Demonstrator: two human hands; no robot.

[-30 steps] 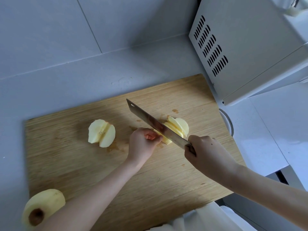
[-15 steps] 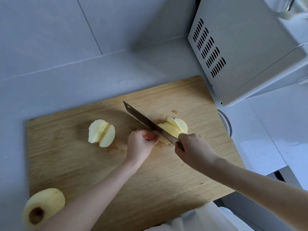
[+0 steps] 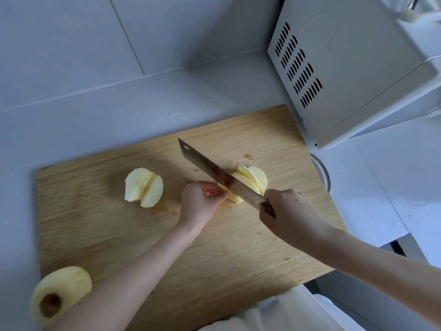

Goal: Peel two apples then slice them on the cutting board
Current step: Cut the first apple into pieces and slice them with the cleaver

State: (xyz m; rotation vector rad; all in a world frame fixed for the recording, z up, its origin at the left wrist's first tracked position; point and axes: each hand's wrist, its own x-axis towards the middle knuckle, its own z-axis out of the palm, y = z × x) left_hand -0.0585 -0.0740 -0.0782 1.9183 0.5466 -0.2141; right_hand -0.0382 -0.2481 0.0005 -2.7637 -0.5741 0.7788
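On the wooden cutting board (image 3: 119, 235) my left hand (image 3: 200, 204) holds down a peeled apple piece (image 3: 232, 195) with curled fingers. My right hand (image 3: 286, 213) grips the handle of a cleaver (image 3: 214, 174), whose blade lies across that piece. Cut apple slices (image 3: 254, 179) lean together just beyond the blade. A peeled apple half cut into two wedges (image 3: 143, 187) lies to the left of my left hand. A whole peeled apple (image 3: 59, 295) sits at the board's near left corner, partly behind my left forearm.
A white microwave (image 3: 346, 68) stands at the right, close to the board's far right corner. A round metal rim (image 3: 323, 170) shows beside the board's right edge. Grey counter (image 3: 95, 115) and wall tiles lie behind the board. White cloth (image 3: 274, 314) lies at the bottom edge.
The cleaver has slid back and forth along the apple piece, ending slightly raised and further right than half a second ago. My left hand has stayed on the piece.
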